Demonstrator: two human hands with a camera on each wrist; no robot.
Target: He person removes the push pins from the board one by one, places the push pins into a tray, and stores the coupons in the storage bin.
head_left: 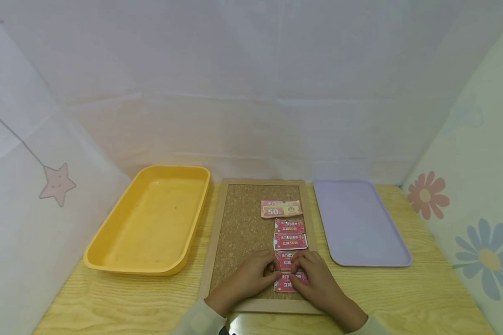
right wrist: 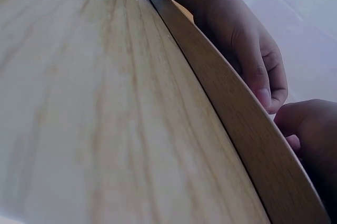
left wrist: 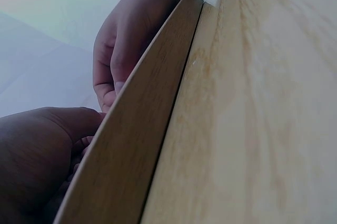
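Observation:
A cork board (head_left: pixel 241 218) in a wooden frame carries a column of pink paper coupons. At the column's foot lies the lowest coupon (head_left: pixel 284 284). My left hand (head_left: pixel 251 274) pinches it by its upper left edge, fingers bent toward the thumb. On the opposite side my right hand (head_left: pixel 320 281) pinches the upper right edge. Just above is another pink coupon (head_left: pixel 283 261), partly covered by the fingers. Higher up are two more pink coupons, the upper (head_left: pixel 289 226) and the lower (head_left: pixel 290 242), with small pale spots near their tops. Both wrist views hide the coupons behind the board's frame.
A larger pink and yellow coupon (head_left: pixel 281 209) tops the column. Left of the board stands a deep yellow tray (head_left: pixel 146 223); to the right lies a flat lilac tray (head_left: pixel 360 223). All rest on a wood-grain table (head_left: pixel 423 298), with white cloth walls around.

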